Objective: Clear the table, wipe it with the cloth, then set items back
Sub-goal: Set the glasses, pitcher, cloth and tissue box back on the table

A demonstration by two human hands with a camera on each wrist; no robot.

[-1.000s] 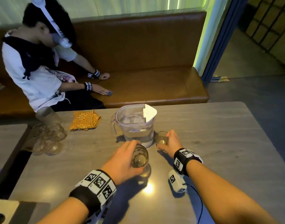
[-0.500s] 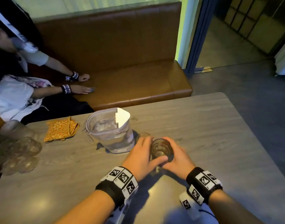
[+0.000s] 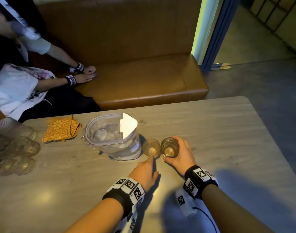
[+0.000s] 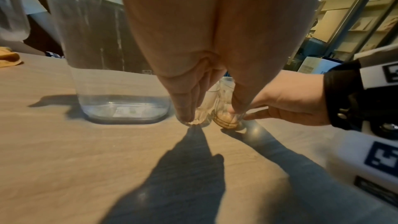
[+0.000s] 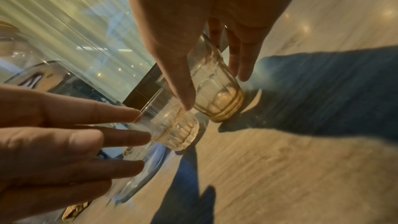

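table [image 3: 211, 140]: grey wood-grain top, smooth, with a soft sheen that throws back the lamp light
pitcher [image 3: 115, 140]: clear glossy plastic walls, clear lid with a matt white flap
two small glasses [image 3: 151, 147]: clear faceted glass, shiny, amber tinted at the base
cloth [image 3: 61, 131]: soft woven fabric, matt, orange and yellow pattern
bench [image 3: 143, 78]: brown leather-like upholstery, smooth, slight shine
stacked glasses [image 3: 12, 148]: clear ribbed glass, glossy

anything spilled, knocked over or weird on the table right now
Nothing stands out. The pitcher and both small glasses stand upright on the table with no puddle visible; the orange cloth just lies crumpled at the far edge.
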